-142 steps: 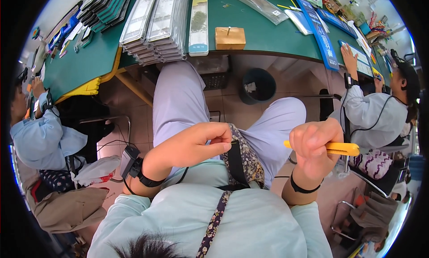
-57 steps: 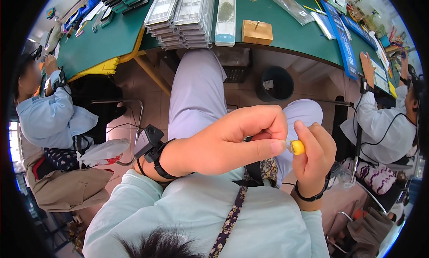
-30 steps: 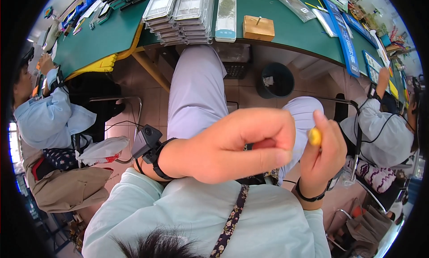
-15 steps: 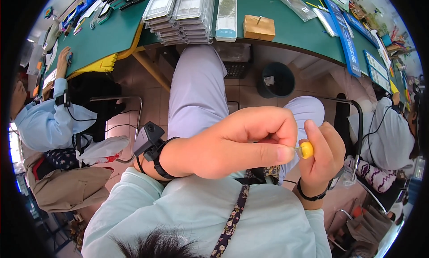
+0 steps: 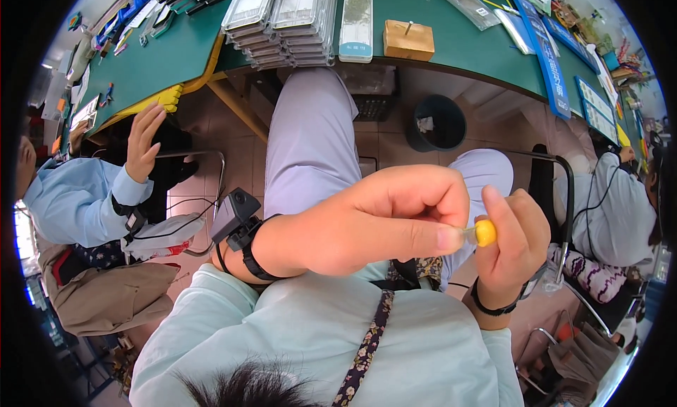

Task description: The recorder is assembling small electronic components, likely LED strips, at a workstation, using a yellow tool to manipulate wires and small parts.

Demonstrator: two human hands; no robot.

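In front of my chest, my left hand (image 5: 395,220) reaches across to the right. Its thumb and curled index finger pinch the end of a thin, pale, see-through stem or strip (image 5: 469,234). The other end meets a small glossy yellow ball (image 5: 486,233), whose exact kind I cannot make out. My right hand (image 5: 518,241) is closed around the ball, fingers bent behind it; its thumb is mostly hidden.
Ahead is a green table (image 5: 465,75) with stacked clear plastic boxes (image 5: 300,26), a single flat box (image 5: 356,26) and a wooden block (image 5: 409,41) with a metal pin. Below stands a dark bin (image 5: 441,135). Co-workers sit at left (image 5: 77,195) and right (image 5: 606,202).
My hands stay nearly in place; slightly more of the pale stem shows beside the yellow ball. The left co-worker has lifted a hand off the table, fingers spread.
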